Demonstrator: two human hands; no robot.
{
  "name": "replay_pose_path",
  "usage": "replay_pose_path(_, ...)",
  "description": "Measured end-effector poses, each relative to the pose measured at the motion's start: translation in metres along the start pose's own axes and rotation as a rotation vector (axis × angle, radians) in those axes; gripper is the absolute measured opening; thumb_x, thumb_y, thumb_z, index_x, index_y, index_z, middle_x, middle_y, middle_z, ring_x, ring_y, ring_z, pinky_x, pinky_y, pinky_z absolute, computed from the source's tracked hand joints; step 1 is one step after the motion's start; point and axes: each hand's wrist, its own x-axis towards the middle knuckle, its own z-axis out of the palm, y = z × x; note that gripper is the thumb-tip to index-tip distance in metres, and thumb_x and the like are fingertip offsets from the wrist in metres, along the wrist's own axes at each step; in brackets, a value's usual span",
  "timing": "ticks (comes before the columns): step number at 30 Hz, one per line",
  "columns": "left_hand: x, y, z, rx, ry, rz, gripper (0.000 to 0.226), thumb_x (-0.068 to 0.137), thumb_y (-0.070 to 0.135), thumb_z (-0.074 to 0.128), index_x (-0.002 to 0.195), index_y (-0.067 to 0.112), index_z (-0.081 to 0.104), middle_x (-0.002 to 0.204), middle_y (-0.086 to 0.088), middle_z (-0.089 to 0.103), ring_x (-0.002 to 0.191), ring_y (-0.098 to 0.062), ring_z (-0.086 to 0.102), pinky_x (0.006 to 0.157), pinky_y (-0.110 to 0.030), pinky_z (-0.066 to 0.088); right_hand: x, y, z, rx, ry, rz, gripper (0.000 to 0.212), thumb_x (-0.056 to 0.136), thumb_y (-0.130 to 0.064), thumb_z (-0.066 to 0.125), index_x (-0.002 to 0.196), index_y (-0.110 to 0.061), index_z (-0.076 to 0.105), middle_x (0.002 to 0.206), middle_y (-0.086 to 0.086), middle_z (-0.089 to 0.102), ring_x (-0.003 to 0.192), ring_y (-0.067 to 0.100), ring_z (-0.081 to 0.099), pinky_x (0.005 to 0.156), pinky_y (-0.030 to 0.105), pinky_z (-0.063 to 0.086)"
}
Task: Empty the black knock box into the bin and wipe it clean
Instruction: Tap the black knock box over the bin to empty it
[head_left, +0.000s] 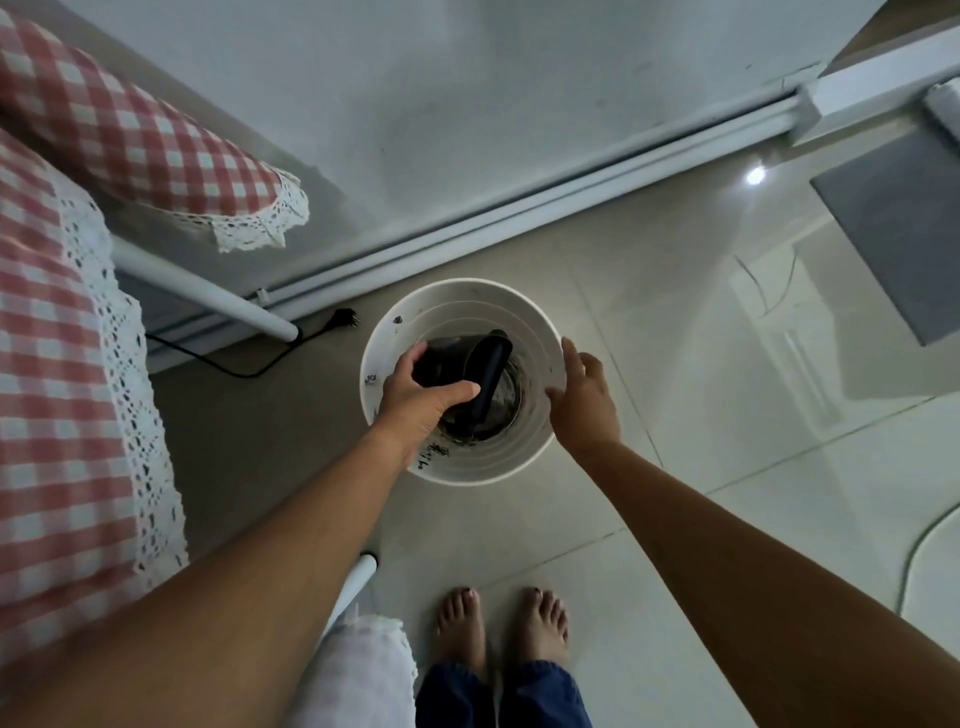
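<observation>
The black knock box (470, 371) is tipped on its side over the mouth of the white round bin (498, 457) on the floor. Its black bar (491, 376) crosses the opening, which faces right and down. My left hand (421, 395) grips the box from the left, thumb along its lower side. My right hand (584, 400) rests on the bin's right rim with straight fingers. Dark specks cling to the bin's inner wall and the bottom looks dark.
A table with a red checked, lace-edged cloth (62, 322) stands at the left on white legs (208, 291). A black plug and cable (332, 322) lie on the tiled floor by the wall rail. My bare feet (501, 629) are below the bin.
</observation>
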Motion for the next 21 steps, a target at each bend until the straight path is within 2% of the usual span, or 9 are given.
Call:
replay_pose_path(2,0.002,-0.005,0.003,0.117,0.033,0.046,0.101,0.059,0.031,0.089,0.147,0.038,0.04,0.15,-0.001,0.04,0.133,-0.022,0.046,0.107,-0.041,0.044,0.001,0.004,0.005,-0.014,-0.046,0.004,0.074,0.097,-0.017,0.053,0.156,-0.032,0.011,0.151,0.007,0.038,0.124,0.032,0.055,0.095,0.05,0.052)
replay_pose_path(5,0.001,-0.011,0.008,0.28,0.114,0.141,0.098,0.066,0.027,0.088,0.149,0.035,0.036,0.151,-0.002,0.032,0.136,-0.022,0.04,0.11,-0.037,0.04,0.0,0.009,0.011,-0.012,-0.048,0.006,0.079,0.097,-0.011,0.05,0.157,-0.035,0.005,0.142,0.009,0.051,0.114,0.031,0.062,0.091,0.049,0.054)
replay_pose_path(10,-0.005,-0.023,0.019,0.599,0.253,0.348,0.096,0.067,0.028,0.086,0.149,0.035,0.035,0.153,-0.003,0.027,0.138,-0.028,0.029,0.096,-0.031,0.038,0.0,0.014,0.018,0.032,-0.002,0.001,0.078,0.097,-0.008,0.048,0.156,-0.035,0.005,0.127,0.011,0.062,0.105,0.03,0.064,0.088,0.049,0.055)
replay_pose_path(13,-0.008,-0.028,0.026,0.728,0.307,0.44,0.097,0.067,0.027,0.087,0.15,0.033,0.036,0.157,-0.007,0.024,0.139,-0.032,0.026,0.097,-0.04,0.044,0.0,0.015,0.019,0.059,0.007,-0.001,0.078,0.097,-0.007,0.047,0.156,-0.037,0.006,0.125,0.011,0.065,0.102,0.029,0.065,0.086,0.047,0.056)
replay_pose_path(16,-0.009,-0.035,0.03,0.809,0.326,0.542,0.098,0.067,0.027,0.087,0.15,0.031,0.036,0.156,-0.012,0.025,0.141,-0.034,0.023,0.1,-0.044,0.046,-0.001,0.014,0.02,0.092,0.003,0.004,0.077,0.097,-0.009,0.048,0.156,-0.038,0.006,0.129,0.012,0.064,0.108,0.031,0.065,0.09,0.049,0.055)
replay_pose_path(21,-0.007,-0.044,0.031,1.016,0.421,0.724,0.1,0.063,0.034,0.089,0.149,0.028,0.038,0.15,-0.017,0.032,0.134,-0.038,0.031,0.1,-0.051,0.049,-0.002,0.016,0.021,0.115,0.013,0.005,0.075,0.098,-0.008,0.045,0.156,-0.038,0.007,0.129,0.013,0.065,0.109,0.03,0.065,0.091,0.049,0.055)
